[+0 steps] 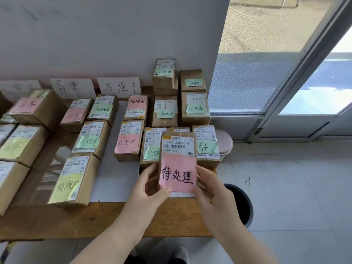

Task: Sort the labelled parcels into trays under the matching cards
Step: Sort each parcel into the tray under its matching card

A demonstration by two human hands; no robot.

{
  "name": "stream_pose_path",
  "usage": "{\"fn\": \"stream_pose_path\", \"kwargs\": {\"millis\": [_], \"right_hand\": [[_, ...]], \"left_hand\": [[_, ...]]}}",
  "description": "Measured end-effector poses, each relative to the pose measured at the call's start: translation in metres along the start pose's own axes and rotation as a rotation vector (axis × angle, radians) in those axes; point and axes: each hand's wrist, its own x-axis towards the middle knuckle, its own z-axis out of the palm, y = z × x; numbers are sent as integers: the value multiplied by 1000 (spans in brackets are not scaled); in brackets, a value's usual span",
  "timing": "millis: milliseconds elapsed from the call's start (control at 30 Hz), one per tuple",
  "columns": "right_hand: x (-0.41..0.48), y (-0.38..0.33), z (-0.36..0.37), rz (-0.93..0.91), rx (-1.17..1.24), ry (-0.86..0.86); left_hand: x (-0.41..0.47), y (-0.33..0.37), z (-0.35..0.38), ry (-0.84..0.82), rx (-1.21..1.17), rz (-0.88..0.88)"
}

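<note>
I hold a brown parcel (178, 143) with a pink note reading 待处理 above the table's right front corner. My left hand (150, 189) grips its left edge and my right hand (211, 193) grips its right edge. Two white cards lean on the wall: 异常 (73, 88) and 处理中 (119, 87). Below the 处理中 card lie several parcels with green, pink and yellow 处理中 notes, such as one (135, 106). To the right is an unsorted pile (194, 109) of boxes with green notes. No tray edges show clearly.
The wooden table (106, 218) runs left; more noted parcels (32, 107) sit at far left. A black bin (242, 204) stands on the floor right of the table, a pink stool (225, 143) behind it. A glass door fills the right side.
</note>
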Motion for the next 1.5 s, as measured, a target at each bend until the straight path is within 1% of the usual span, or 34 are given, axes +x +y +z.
{"fn": "stream_pose_path", "kwargs": {"millis": [67,100,200,300,400,467,567,667,767,900,1000,1133,1233,1400,1500], "right_hand": [[13,-3,-6,21,-23,-70],[22,-2,-11,30,-48,-68],[61,7,-29,93,-123,54],[102,24,-43,175,-302,123],[129,38,-48,258,-483,85],[138,43,-47,295,-500,44],[145,52,-43,351,-395,12],[149,71,-41,520,-147,-10],[149,82,-43,606,52,6],[143,80,-49,584,160,-1],[133,78,-55,607,238,-10],[111,75,-66,596,324,38],[84,63,-71,524,388,82],[49,26,-52,339,292,101],[37,0,-35,231,186,159]], "left_hand": [[3,-2,-5,49,-51,-12],[4,-3,-7,74,-79,-12],[4,-2,-14,127,-163,-25],[8,1,-19,150,-206,-43],[13,6,-18,169,-212,-55],[16,9,-16,181,-212,-60],[21,11,-13,190,-216,-69],[26,11,-11,185,-217,-81],[29,9,-12,184,-229,-89],[32,8,-10,181,-252,-100],[32,8,-6,179,-247,-114],[31,9,-5,168,-250,-113],[32,9,-6,159,-265,-107],[26,17,-9,72,-265,-77],[18,22,-22,4,-83,3]]}}
